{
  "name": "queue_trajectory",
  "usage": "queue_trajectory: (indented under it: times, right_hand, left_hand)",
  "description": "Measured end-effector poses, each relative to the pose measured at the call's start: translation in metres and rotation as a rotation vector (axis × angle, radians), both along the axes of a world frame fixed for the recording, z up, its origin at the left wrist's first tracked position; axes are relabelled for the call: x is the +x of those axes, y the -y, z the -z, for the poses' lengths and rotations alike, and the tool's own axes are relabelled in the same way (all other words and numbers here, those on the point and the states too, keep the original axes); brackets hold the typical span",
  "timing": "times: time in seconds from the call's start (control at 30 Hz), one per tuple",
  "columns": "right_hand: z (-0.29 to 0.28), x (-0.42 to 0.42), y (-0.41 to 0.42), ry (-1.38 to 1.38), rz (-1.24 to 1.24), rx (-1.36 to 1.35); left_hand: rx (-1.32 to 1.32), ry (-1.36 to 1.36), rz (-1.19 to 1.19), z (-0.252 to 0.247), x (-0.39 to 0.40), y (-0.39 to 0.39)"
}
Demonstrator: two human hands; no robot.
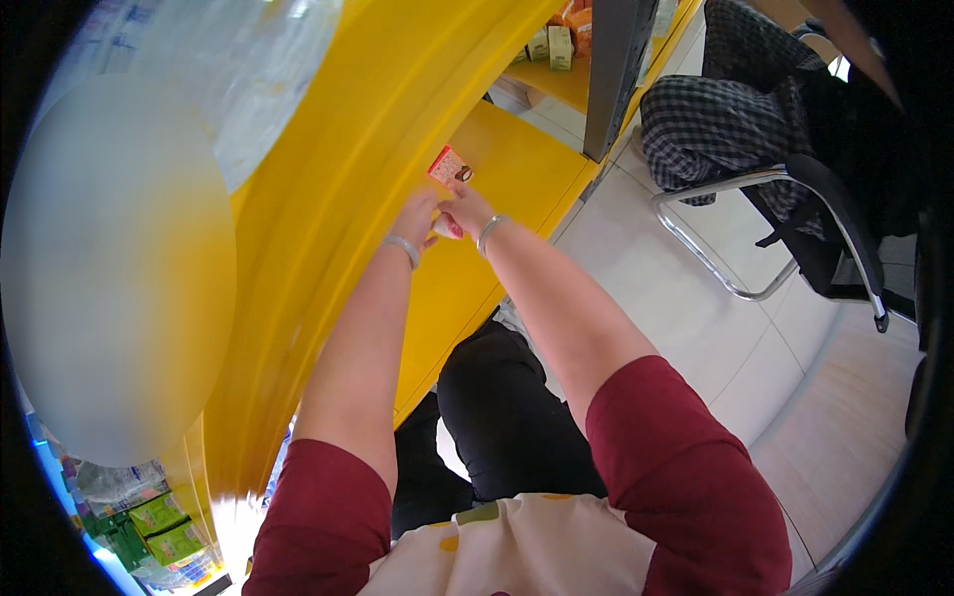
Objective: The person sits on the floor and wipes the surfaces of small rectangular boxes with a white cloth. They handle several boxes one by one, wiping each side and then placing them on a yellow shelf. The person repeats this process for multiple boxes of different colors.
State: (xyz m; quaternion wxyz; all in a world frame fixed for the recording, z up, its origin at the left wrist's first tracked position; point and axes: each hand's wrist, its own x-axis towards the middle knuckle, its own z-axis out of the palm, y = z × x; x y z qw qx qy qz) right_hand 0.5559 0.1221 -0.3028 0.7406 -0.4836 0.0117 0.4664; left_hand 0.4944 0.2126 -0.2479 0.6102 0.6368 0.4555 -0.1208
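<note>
Over a yellow metal shelf [514, 179], my two hands are close together. My right hand [469, 211] holds a small white and red packet [448, 226], partly hidden by its fingers. Just beyond its fingertips a pink and red packet with a dark round picture [447, 165] shows above the shelf; whether the hand touches it is unclear. My left hand [417, 216] is beside the white and red packet, its fingers blurred, and I cannot tell if it grips anything.
A higher yellow shelf edge [358, 134] runs along the left. A grey upright post [620, 74] stands at the shelf's far corner, with small boxes [560, 48] behind it. At right, a person in checked trousers [730, 112] is by a metal-framed chair [715, 272]. Green packs [175, 542] lie lower left.
</note>
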Motion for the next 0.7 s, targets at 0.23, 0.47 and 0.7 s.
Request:
queue_trajectory:
  times: [0.23, 0.47, 0.7]
  right_hand:
    - [-0.006, -0.060, 0.023, -0.079, 0.080, 0.064]
    - [-0.061, -0.125, 0.061, -0.007, -0.116, 0.136]
    - [-0.127, -0.173, 0.076, 0.401, -0.233, 0.082]
  left_hand:
    - [-0.089, -0.005, -0.036, -0.025, -0.066, 0.035]
    - [-0.009, 0.173, -0.094, -0.053, -0.159, 0.046]
    - [0.266, 0.319, -0.051, -0.126, -0.228, 0.071]
